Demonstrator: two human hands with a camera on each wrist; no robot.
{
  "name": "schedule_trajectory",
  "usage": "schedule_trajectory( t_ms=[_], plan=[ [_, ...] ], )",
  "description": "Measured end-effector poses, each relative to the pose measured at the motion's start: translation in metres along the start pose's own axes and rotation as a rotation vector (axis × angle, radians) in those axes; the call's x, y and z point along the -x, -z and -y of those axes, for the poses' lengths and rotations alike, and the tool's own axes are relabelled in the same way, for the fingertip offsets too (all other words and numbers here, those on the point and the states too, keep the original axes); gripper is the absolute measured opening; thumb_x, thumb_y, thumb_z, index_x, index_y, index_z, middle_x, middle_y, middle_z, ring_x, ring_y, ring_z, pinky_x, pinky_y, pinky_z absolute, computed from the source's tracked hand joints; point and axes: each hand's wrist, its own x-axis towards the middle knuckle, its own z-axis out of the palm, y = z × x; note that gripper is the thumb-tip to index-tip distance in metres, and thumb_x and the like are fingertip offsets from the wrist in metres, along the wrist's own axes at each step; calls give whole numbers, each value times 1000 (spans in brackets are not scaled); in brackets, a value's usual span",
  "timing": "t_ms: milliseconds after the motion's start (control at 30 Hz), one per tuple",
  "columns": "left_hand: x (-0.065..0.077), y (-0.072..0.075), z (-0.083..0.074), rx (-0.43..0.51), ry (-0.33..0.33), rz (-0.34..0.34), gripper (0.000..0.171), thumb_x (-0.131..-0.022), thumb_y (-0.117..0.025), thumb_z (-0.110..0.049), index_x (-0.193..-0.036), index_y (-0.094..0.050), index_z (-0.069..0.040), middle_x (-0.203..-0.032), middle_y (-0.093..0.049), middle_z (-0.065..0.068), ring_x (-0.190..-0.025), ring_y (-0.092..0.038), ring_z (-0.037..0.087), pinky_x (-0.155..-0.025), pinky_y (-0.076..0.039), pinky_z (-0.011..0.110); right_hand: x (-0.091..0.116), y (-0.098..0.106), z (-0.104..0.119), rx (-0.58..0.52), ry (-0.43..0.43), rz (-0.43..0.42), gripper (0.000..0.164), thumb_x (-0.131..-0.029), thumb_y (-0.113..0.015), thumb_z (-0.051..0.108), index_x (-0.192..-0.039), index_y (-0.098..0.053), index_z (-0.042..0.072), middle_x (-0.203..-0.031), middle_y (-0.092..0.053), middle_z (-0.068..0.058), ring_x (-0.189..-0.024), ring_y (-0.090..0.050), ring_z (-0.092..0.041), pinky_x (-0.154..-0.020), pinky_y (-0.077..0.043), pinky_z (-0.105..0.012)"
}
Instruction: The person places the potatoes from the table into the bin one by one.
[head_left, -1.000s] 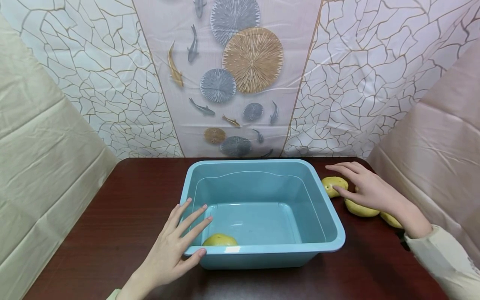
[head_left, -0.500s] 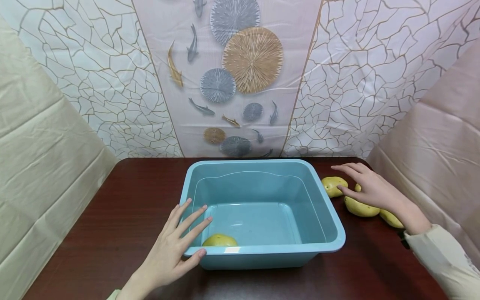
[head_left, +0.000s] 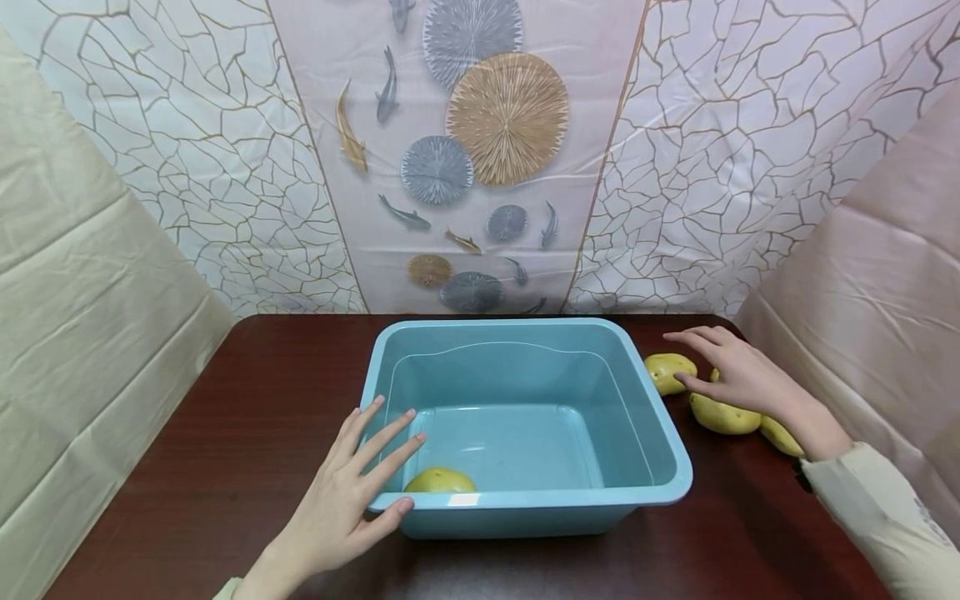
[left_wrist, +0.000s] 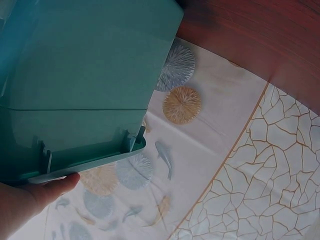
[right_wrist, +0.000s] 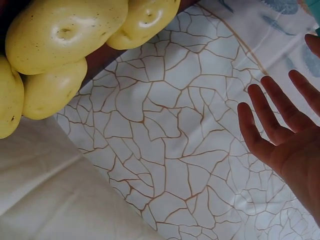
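Note:
A blue plastic basin (head_left: pixel 570 497) stands on the table, with one yellow potato (head_left: pixel 440 480) in its near left corner. My left hand (head_left: pixel 341 496) lies over that corner with its fingers spread and touches the rim; the left wrist view shows the basin's outer wall (left_wrist: pixel 90 60) and a finger along the rim. To the right of the basin, my right hand (head_left: pixel 738 375) hovers above several potatoes (head_left: pixel 723 415) and holds nothing. In the right wrist view, its fingers are apart and clear of the potatoes (right_wrist: pixel 65 37). The hand partly hides some potatoes in the head view.
The dark red-brown table (head_left: pixel 217 467) extends to the left of the basin and in front of it. A patterned cloth (head_left: pixel 480 167) hangs behind the table. Plain beige cloths (head_left: pixel 862 292) flank it on both sides.
My right hand has shifted slightly to the right, away from the potato nearest the basin. My left hand, the basin and the potatoes have stayed in place.

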Motion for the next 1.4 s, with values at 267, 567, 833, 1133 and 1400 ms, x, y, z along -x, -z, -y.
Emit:
schedule_trajectory(
  t_ms=[267,567,833,1133,1400],
  plan=[
    [0,-1,0,1,-1,2,49,-91,-37,-42,-129,-48,-14,-139,-40,6,-133,-23,35,-113,-4,41,-1,-5,-8,-10,-19,24,51,-70,-71,17,-117,-54,7,-109,-57,-11,-100,-48,-28,-75,-42,-46],
    [-1,-1,1,7,3,7,48,-90,-41,-41,-130,-47,-15,-139,-40,6,-133,-23,35,-113,-3,41,-3,-9,-13,-9,-39,66,51,-70,-72,19,-116,-55,7,-108,-57,-13,-101,-47,-31,-78,-40,-48],
    [-1,-1,1,4,6,12,48,-90,-40,-41,-130,-47,-15,-139,-40,6,-133,-23,35,-113,-4,42,-4,-13,-18,8,-61,112,53,-67,-73,20,-115,-56,7,-108,-57,-14,-99,-48,-33,-77,-41,-50],
    [0,-1,1,4,8,13,48,-90,-41,-41,-130,-47,-15,-139,-39,6,-133,-22,35,-113,-3,40,-7,-18,-22,29,-46,121,52,-65,-74,20,-113,-57,6,-107,-59,-14,-97,-50,-34,-78,-41,-48],
    [0,0,0,1,16,16,49,-89,-42,-41,-131,-46,-16,-139,-39,5,-134,-22,34,-113,-2,40,-10,-19,-23,51,-81,181,53,-67,-72,23,-115,-57,8,-110,-58,-14,-98,-50,-36,-72,-41,-51]
  ],
)
